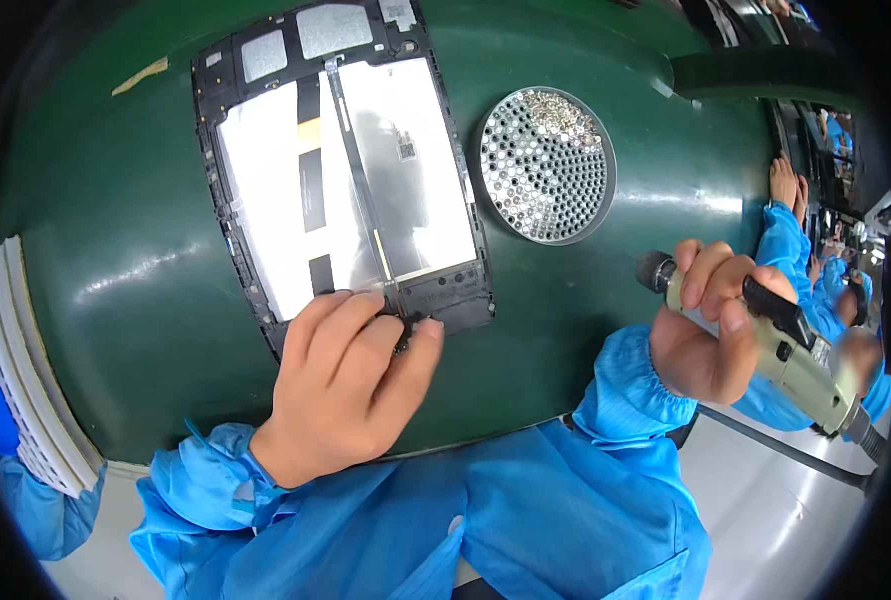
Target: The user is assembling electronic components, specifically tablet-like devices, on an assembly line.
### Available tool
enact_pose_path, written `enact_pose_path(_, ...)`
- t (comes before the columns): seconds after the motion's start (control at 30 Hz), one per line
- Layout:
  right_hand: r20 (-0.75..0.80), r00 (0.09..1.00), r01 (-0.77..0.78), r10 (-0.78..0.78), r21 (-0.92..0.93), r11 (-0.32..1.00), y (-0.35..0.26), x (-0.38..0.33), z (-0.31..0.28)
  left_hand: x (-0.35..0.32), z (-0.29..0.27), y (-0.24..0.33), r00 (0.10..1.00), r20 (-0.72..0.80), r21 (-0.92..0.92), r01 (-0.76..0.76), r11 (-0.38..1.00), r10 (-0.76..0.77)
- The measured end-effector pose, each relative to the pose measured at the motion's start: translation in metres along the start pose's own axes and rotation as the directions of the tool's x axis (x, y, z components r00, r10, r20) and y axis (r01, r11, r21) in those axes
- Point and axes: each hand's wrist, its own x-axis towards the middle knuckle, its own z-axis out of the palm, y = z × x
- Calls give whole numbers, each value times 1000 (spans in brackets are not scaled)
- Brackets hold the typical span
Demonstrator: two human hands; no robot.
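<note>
- One broad, dark green, glossy worktable [145,200], its edges bent by the lens
- One pale, shiny floor [795,510] below its near edge, lower right
- At least two co-workers in blue sleeves [780,240] along the right side; further back they blur past counting
- One black-framed, flat, rectangular electronic device [435,200] with silvery-white panels, lying slightly turned on the table, left of centre
- One stack of white slatted trays [25,350] at the left rim, three or more layers
- One pale green, cylindrical electric screwdriver [805,380] with a black lever
- One round grey metal dish [611,185] with a hole-filled plate, just right of the device
- Two hands, well apart: the right [715,355] wrapped around the screwdriver, the left [330,400] touching the device's near edge, its grip hidden
- One tan strip [140,77], upper left
- Many tiny silvery metal pieces [560,115] in the dish, uncountable
</note>
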Motion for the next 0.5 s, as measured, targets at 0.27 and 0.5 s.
enact_pose_path(0.27, -182, 982, 23, -46, -128, 991, -2, 10, -2, 8, -18, -8, 999, 28, 236, -51, 971, 46)
enact_pose_path(0.5, -168, 983, 48, -69, -129, 990, 4, 4, 0, 62, -60, -132, 978, -199, 537, 54, 842, 65)
